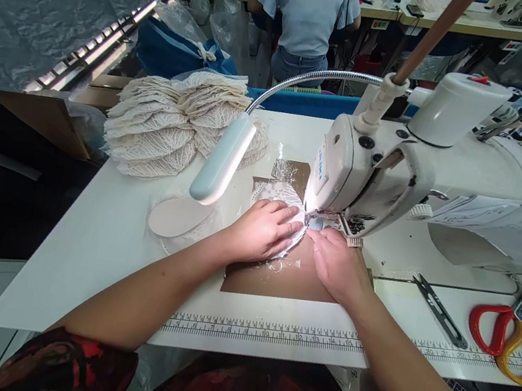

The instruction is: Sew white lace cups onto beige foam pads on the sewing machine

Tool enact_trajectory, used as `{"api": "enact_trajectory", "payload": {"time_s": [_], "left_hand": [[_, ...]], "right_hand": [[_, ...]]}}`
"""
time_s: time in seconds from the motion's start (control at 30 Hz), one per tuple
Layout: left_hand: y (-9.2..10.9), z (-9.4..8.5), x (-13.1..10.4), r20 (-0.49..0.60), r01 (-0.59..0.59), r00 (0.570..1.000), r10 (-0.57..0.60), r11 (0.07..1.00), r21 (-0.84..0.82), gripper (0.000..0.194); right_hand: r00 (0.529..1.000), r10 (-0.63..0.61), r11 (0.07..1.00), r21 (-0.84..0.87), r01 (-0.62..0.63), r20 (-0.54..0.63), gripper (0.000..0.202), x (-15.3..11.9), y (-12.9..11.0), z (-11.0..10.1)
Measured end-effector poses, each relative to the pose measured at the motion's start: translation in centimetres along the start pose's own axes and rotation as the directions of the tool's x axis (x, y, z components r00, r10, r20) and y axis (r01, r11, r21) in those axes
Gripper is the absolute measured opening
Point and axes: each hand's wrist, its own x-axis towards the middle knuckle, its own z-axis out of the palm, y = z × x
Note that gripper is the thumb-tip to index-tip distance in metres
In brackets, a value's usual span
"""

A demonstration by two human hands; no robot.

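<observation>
A white lace piece (280, 192) lies under the needle area of a white sewing machine (477, 173), over brown card (276, 284) taped to the table. My left hand (265, 231) rests flat on the lace with its fingers apart, pointing right. Just right of the needle, my right hand (336, 263) is closed, its index finger at the lace's edge; what it pinches, if anything, is too small to make out. A lamp (223, 158) on a bendable metal neck hangs above and left of my left hand.
Stacked cream lace pieces (167, 125) sit at the back left, with an oval pad (180, 217) nearer. Thread snips (441, 311) and red-and-orange scissors (509, 334) lie at right by a printed ruler (267, 333). A person (305, 15) sits beyond the table.
</observation>
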Motion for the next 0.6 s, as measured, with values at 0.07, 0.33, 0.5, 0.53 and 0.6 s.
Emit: {"api": "enact_trajectory", "payload": {"time_s": [0.07,0.33,0.5,0.53,0.6], "left_hand": [[-0.09,-0.11,-0.24,-0.010,-0.029,1.000,0.029,1.000,-0.005,0.038],[-0.31,-0.28,-0.33,-0.024,-0.176,0.984,0.174,0.981,-0.082,0.031],[-0.65,0.03,-0.35,-0.031,-0.234,0.972,0.232,0.967,-0.097,0.030],[-0.72,0.06,-0.34,-0.025,-0.238,0.971,0.237,0.967,-0.092,0.030],[-0.82,0.03,-0.30,-0.006,-0.245,0.970,0.245,0.966,-0.082,0.030]], "right_hand": [[1.000,-0.006,1.000,0.023,0.007,-0.013,0.038,-0.05,0.09,-0.04],[0.996,-0.075,0.996,0.044,0.077,-0.045,0.038,-0.06,0.14,0.00],[0.993,-0.118,0.993,-0.014,0.117,-0.020,0.041,0.03,-0.14,0.07],[0.993,-0.117,0.993,-0.029,0.116,-0.012,0.041,0.04,-0.21,0.08],[0.993,-0.116,0.992,-0.054,0.115,-0.003,0.042,0.02,-0.32,0.13]]}}
